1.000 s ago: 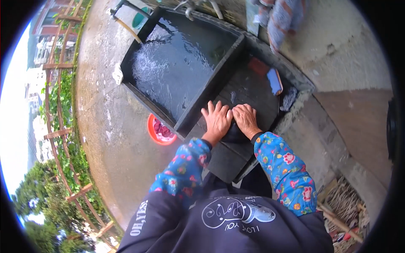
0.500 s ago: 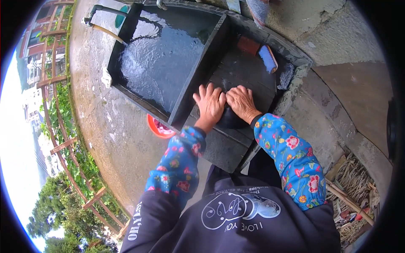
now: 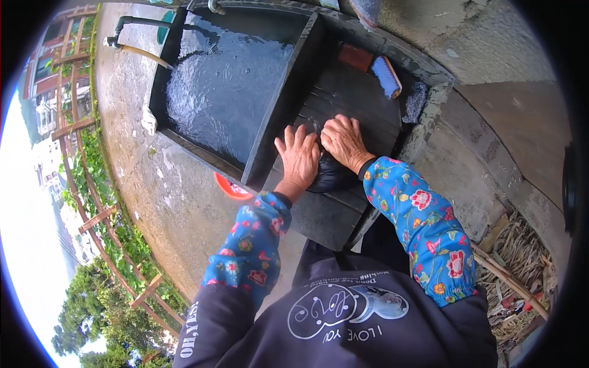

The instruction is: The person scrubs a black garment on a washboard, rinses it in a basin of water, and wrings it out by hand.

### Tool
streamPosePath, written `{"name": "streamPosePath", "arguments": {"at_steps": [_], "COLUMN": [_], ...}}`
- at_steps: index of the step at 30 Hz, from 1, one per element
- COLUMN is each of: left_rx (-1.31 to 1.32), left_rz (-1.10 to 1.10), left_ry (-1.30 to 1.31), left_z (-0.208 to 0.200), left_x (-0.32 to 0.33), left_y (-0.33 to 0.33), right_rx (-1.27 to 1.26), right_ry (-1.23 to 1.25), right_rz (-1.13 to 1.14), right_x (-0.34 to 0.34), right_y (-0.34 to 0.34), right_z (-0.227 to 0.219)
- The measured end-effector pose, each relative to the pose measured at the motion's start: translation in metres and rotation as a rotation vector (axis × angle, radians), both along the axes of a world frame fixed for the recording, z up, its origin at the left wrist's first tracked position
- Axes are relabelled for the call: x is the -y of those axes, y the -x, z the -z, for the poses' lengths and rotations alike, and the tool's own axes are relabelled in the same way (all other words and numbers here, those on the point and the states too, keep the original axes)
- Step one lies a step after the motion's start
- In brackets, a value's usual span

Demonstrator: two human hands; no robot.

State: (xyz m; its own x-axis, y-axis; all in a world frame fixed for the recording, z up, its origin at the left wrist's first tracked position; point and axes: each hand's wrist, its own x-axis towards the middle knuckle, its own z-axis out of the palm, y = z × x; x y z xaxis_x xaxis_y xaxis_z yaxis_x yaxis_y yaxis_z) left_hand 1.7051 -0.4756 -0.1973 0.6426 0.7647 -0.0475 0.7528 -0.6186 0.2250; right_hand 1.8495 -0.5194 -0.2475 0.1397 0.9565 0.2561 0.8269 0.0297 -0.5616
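A: Where is the black, creased, rounded bundle (image 3: 331, 175)?

B: It lies on the dark, grooved, slab-like surface (image 3: 334, 98), close to the person's body, partly covered by both hands. It looks like wet cloth, though the material is hard to be sure of.

A: How is it held?

B: The bare left hand (image 3: 299, 161) lies palm down at its ten o'clock side, fingers apart. The bare right hand (image 3: 345, 142) sits between twelve and one o'clock, fingers together and bent; whether they clamp the bundle, one cannot tell.

A: Why two hands, so near each other?

B: Presumably so that a soft, slippery thing gets even pressure and does not slide.

A: And the tools?

B: The wooden-backed brush with blue bristles (image 3: 386, 77) lies at one o'clock from the bundle, the reddish-brown rectangular block (image 3: 355, 57) at twelve, the fuzzy grey scourer (image 3: 416, 102) near two. There they probably remain reachable without crowding the fingers.

A: The water?

B: It fills the dark, square-sided tank (image 3: 199, 152) between ten and eleven o'clock; the raised, dark dividing wall (image 3: 291, 92) likely keeps it off the surface.
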Motion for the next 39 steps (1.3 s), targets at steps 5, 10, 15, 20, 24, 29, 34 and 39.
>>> {"name": "streamPosePath", "arguments": {"at_steps": [5, 10, 15, 20, 24, 29, 34, 39], "left_rx": [0.220, 0.353, 0.135, 0.165, 0.430, -0.013, 0.248, 0.419], "left_rz": [-0.183, 0.239, 0.086, -0.133, 0.122, 0.344, 0.014, 0.223], "left_ry": [0.282, 0.317, -0.009, 0.241, 0.274, 0.241, 0.263, 0.172], "left_z": [-0.049, 0.019, 0.007, -0.051, -0.023, -0.005, -0.008, -0.034], "left_x": [0.084, 0.038, -0.018, 0.086, 0.108, -0.031, 0.023, 0.082], "left_y": [0.031, 0.037, -0.019, 0.028, 0.057, -0.028, 0.014, 0.066], "right_rx": [-0.380, -0.340, -0.010, -0.284, -0.328, -0.024, -0.280, -0.277], "right_ry": [0.093, 0.051, 0.154, 0.141, 0.024, 0.162, 0.156, -0.027], "right_rz": [-0.008, -0.218, -0.025, 0.031, -0.164, 0.081, 0.126, -0.025], "right_x": [0.089, 0.054, 0.002, 0.095, 0.121, 0.019, 0.059, 0.122], "right_y": [0.023, 0.014, -0.011, 0.026, 0.034, -0.011, 0.021, 0.059], "right_z": [-0.072, -0.021, 0.005, -0.074, -0.061, 0.000, -0.025, -0.075]}}
